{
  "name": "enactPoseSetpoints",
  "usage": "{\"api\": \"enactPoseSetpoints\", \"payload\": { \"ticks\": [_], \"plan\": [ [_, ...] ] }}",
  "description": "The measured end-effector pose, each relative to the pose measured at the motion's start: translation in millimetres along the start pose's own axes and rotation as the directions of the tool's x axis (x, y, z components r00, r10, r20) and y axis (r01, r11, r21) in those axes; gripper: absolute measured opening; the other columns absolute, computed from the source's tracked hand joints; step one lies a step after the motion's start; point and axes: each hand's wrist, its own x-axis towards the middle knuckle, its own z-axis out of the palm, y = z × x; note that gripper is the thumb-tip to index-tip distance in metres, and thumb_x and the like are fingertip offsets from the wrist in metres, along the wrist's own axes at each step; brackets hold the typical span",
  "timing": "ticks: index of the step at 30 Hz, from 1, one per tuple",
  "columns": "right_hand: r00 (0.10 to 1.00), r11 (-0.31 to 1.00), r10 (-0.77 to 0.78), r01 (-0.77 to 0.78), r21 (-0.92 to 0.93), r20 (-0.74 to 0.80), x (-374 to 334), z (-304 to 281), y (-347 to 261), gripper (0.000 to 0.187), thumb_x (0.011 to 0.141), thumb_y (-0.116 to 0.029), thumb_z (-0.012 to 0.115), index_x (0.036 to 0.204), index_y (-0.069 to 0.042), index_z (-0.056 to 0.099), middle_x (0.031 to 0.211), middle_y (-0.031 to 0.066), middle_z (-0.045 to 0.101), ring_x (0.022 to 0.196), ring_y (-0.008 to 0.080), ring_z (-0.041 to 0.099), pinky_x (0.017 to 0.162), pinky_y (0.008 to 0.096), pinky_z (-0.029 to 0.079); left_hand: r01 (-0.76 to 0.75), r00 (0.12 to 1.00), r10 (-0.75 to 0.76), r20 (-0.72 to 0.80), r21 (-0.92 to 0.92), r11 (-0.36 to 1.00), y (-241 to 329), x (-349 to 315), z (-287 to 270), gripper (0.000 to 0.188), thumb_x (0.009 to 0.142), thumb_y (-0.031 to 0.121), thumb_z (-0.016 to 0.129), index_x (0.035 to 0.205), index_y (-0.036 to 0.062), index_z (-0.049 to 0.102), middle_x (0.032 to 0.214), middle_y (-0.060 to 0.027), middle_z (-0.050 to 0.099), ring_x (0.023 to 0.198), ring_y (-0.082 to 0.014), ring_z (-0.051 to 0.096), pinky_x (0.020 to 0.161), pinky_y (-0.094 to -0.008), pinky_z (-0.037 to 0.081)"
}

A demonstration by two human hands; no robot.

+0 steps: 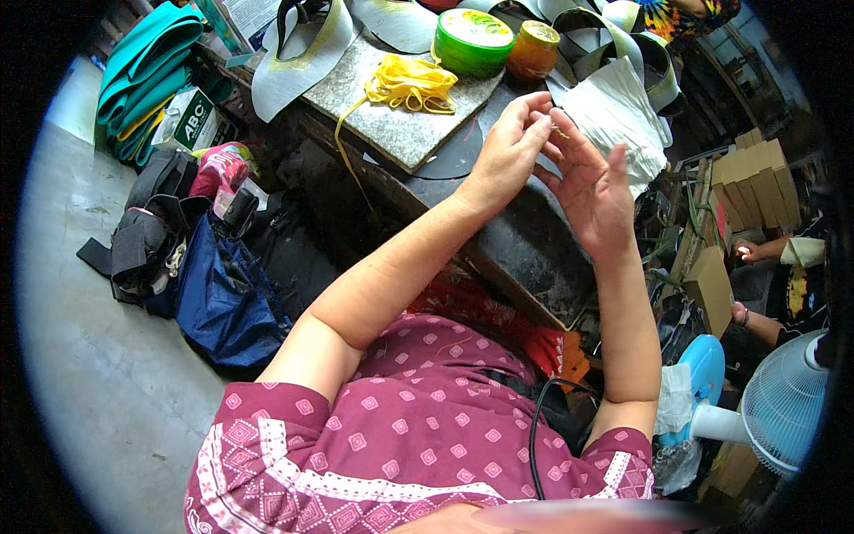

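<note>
Left hand and right hand pinch thin yellow strand between fingertips, probably rubber band. Light, limp, stretchy; grip by fingertip pinch. Loose pile of yellow bands on table.

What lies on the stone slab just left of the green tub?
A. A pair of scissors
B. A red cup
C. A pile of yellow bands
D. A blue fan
C: a loose pile of yellow bands lies on the slab, beside the green tub.

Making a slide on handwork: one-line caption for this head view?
Left hand and right hand pinch a thin yellow strand above a workbench.
</note>
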Motion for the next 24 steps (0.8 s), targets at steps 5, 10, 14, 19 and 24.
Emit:
{"api": "enactPoseSetpoints", "payload": {
  "ticks": [5,10,14,19,24],
  "plan": [
    [0.978,0.934,-0.157,0.102,-0.342,-0.137,18,-5,11,0.035,0.095,-0.007,0.064,0.127,0.004,0.059,0.119,0.0130,0.066,0.105,0.0172,0.064,0.095,0.0311,0.051,-0.142,0.981,0.160,-0.111,0.152,0.978,-13,4,-6,0.055,0.096,0.013,0.059,0.143,-0.0022,0.034,0.133,-0.0185,0.047,0.106,-0.0203,0.059,0.092,-0.0323,0.050],
    [0.974,0.908,-0.182,0.113,-0.404,-0.135,36,-4,9,0.022,0.091,-0.005,0.068,0.111,0.004,0.065,0.106,0.0102,0.069,0.096,0.0137,0.065,0.090,0.0266,0.052,-0.180,0.969,0.214,-0.127,0.237,0.955,-18,4,-10,0.059,0.095,0.014,0.062,0.144,-0.0019,0.033,0.133,-0.0180,0.047,0.105,-0.0200,0.059,0.091,-0.0322,0.050],
    [0.979,0.931,-0.166,0.117,-0.347,-0.114,42,-5,8,0.016,0.091,-0.004,0.068,0.104,0.003,0.067,0.100,0.0084,0.069,0.092,0.0129,0.064,0.086,0.0255,0.052,-0.164,0.970,0.191,-0.151,0.173,0.971,-17,2,-12,0.062,0.095,0.017,0.064,0.145,-0.0016,0.033,0.133,-0.0178,0.047,0.105,-0.0199,0.059,0.091,-0.0320,0.050],
    [0.953,0.712,-0.299,0.195,-0.675,-0.040,37,-9,5,0.011,0.092,-0.006,0.067,0.098,0.003,0.067,0.088,0.0051,0.068,0.081,0.0119,0.063,0.077,0.0255,0.051,-0.121,0.981,0.143,-0.134,0.163,0.979,-17,1,-11,0.068,0.092,0.015,0.068,0.147,0.0023,0.030,0.135,-0.0168,0.046,0.106,-0.0201,0.057,0.082,-0.0299,0.053],
    [0.867,0.121,-0.456,0.286,-0.950,0.203,33,-12,3,0.014,0.096,-0.009,0.060,0.085,0.000,0.058,0.074,0.0124,0.056,0.065,0.0251,0.056,0.060,0.0340,0.045,-0.162,0.975,0.196,-0.104,0.272,0.949,-14,-2,-8,0.073,0.086,0.008,0.071,0.147,0.0054,0.031,0.133,-0.0154,0.047,0.103,-0.0189,0.058,0.079,-0.0287,0.053]
  ]
}}
